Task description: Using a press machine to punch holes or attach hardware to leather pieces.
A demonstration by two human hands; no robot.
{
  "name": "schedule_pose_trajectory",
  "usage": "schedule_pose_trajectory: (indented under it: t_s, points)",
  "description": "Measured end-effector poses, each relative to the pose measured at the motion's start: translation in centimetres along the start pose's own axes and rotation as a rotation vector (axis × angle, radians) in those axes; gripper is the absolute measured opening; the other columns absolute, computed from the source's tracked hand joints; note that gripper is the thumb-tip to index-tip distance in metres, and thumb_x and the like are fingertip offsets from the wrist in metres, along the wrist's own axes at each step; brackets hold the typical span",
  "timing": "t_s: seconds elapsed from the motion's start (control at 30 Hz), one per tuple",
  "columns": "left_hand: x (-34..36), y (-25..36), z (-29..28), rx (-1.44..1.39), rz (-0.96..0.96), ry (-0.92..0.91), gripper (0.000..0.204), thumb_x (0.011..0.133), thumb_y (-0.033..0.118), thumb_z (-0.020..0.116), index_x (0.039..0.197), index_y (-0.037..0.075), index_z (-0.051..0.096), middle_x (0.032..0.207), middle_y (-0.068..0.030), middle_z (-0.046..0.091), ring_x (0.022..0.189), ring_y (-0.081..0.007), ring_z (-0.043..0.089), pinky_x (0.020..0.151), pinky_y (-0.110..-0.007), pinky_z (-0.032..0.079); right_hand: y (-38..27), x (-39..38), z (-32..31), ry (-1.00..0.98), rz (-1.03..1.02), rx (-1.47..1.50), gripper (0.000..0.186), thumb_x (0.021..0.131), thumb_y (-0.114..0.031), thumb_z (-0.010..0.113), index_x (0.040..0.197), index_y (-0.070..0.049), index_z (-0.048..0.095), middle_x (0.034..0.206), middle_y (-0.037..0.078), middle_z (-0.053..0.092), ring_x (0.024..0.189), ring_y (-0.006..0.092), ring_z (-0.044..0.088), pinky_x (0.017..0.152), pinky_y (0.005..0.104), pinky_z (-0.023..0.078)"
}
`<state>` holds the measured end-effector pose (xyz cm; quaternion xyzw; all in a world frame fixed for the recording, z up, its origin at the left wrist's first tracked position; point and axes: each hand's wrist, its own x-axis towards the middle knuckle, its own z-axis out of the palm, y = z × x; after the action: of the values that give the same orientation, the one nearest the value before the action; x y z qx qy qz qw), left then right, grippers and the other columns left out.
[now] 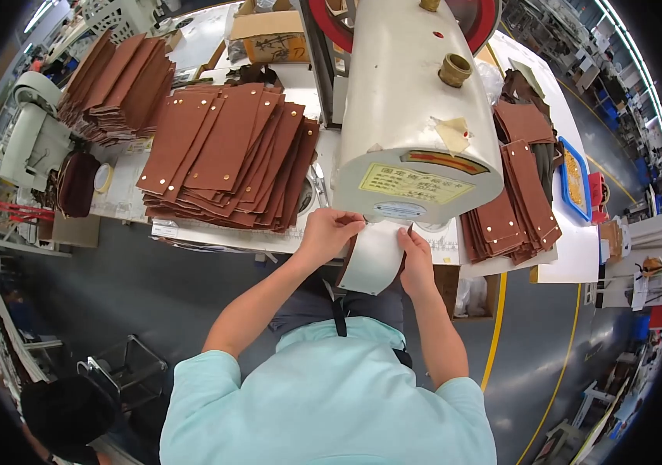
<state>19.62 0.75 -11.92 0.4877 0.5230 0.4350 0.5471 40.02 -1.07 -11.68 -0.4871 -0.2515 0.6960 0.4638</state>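
My left hand (332,236) pinches the upper left corner of a leather piece (370,263), its pale side facing up and brown showing along its edges. My right hand (416,260) grips the same piece at its upper right. The piece is directly below the rounded head of a white machine (416,101), which hides whatever is at its far edge. Left of the machine lies a large stack of brown leather pieces with metal snaps (222,147). More brown snapped pieces (525,201) lie to the right of the machine.
Another brown stack (114,85) and a tape roll (102,177) lie at the left, a cardboard box (269,46) behind. A blue tray of small brass parts (575,177) sits at the right edge. A metal chair frame (125,364) and a person in black (63,411) are lower left.
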Motion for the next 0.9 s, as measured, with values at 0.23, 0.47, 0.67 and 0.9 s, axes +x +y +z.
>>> schedule_pose_trajectory:
  t_s: [0.23, 0.47, 0.67, 0.9]
  points:
    - [-0.3, 1.1, 0.1, 0.062, -0.022, 0.078, 0.016, 0.085, 0.005, 0.072, 0.098, -0.004, 0.074, 0.083, -0.0101, 0.074, 0.071, -0.0111, 0.067, 0.065, -0.025, 0.054, 0.0, 0.3, 0.3, -0.017, -0.008, -0.034, 0.030, 0.103, -0.020, 0.054, 0.122, 0.002, 0.061, 0.114, 0.007, 0.068, 0.100, 0.0138, 0.064, 0.089, 0.0279, 0.050]
    - [0.1, 0.0, -0.1, 0.084, -0.033, 0.058, 0.019, 0.084, 0.007, 0.073, 0.100, -0.002, 0.075, 0.081, -0.0090, 0.075, 0.069, -0.0112, 0.068, 0.065, -0.025, 0.054, 0.3, 0.6, -0.3, -0.036, -0.001, -0.063, 0.030, 0.103, -0.019, 0.054, 0.122, 0.002, 0.061, 0.111, 0.007, 0.069, 0.096, 0.0132, 0.065, 0.087, 0.0281, 0.051]
    - [0.3, -0.2, -0.2, 0.044, -0.058, 0.041, 0.019, 0.083, 0.004, 0.071, 0.100, -0.004, 0.074, 0.077, -0.0098, 0.073, 0.067, -0.0121, 0.068, 0.064, -0.027, 0.053, 0.1, 0.6, 0.0, -0.013, -0.040, -0.082, 0.028, 0.104, -0.017, 0.051, 0.119, 0.004, 0.061, 0.106, 0.008, 0.069, 0.090, 0.0126, 0.065, 0.081, 0.0273, 0.053]
    - [0.1, 0.3, -0.3, 0.032, -0.055, 0.027, 0.021, 0.083, 0.001, 0.067, 0.103, -0.004, 0.073, 0.077, -0.0100, 0.073, 0.067, -0.0126, 0.068, 0.064, -0.027, 0.053, 0.2, 0.7, -0.8, -0.046, -0.018, -0.027, 0.026, 0.103, -0.013, 0.051, 0.119, 0.003, 0.062, 0.108, 0.006, 0.069, 0.091, 0.0116, 0.065, 0.081, 0.0257, 0.052]
